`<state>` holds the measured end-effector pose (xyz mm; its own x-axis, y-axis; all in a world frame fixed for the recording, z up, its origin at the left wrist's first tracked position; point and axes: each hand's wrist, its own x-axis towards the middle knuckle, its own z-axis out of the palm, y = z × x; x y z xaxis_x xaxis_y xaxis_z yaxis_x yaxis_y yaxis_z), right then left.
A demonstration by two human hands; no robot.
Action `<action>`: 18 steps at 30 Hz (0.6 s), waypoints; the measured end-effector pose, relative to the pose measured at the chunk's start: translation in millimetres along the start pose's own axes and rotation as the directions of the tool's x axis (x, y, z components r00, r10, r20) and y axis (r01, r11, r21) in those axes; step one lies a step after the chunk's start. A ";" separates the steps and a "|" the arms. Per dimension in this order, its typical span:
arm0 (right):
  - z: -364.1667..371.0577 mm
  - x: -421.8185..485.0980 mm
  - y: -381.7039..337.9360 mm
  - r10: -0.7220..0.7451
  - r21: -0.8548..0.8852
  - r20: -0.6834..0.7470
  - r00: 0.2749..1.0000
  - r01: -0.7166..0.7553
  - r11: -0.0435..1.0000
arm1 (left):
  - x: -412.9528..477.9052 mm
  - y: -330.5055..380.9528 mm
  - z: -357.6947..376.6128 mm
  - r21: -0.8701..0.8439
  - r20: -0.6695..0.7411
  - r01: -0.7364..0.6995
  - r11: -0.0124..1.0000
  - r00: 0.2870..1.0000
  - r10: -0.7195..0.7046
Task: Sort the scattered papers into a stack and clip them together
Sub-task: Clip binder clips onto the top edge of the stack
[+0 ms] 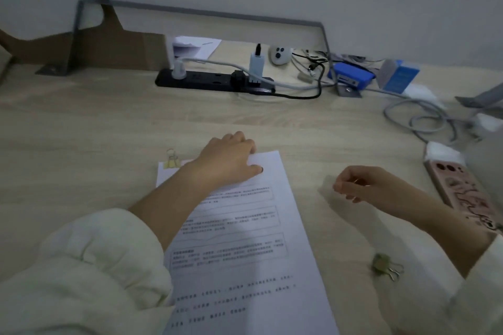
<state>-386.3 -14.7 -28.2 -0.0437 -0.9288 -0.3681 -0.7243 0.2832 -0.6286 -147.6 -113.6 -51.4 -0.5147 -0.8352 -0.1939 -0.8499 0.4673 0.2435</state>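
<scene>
Gripping papers [245, 239] at top edge with left hand [231, 160], likely keeping stack square by corner clip [172, 162]. Unclear what, if anything, pinched in curled right hand [364, 182].

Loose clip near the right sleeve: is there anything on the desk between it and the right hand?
No. The head view shows only bare desk between the right hand and the loose clip.

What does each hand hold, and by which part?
The left hand grips the papers at their far edge. Whether the right hand holds anything is too blurred to tell.
</scene>
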 end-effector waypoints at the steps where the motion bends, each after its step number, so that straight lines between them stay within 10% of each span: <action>1: -1.8 -11.7 6.9 0.009 -0.053 -0.006 1.000 -0.009 0.999 | 2.2 4.6 0.8 0.036 0.002 0.016 0.999 1.000 -0.016; 10: 0.2 -86.8 39.1 0.213 -0.411 0.133 0.968 -0.142 0.901 | 1.4 33.0 7.0 -0.023 0.098 0.083 0.996 0.992 -0.081; 18: 11.6 -86.2 53.5 0.060 -0.169 0.072 0.996 -0.047 0.984 | -10.8 48.1 11.4 -0.105 0.153 0.049 0.993 0.988 -0.032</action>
<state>-413.3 83.3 -38.1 -0.0378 -0.8906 -0.4533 -0.8275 0.2822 -0.4854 -184.2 -78.8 -48.5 -0.4983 -0.7957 -0.3444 -0.8573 0.3929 0.3327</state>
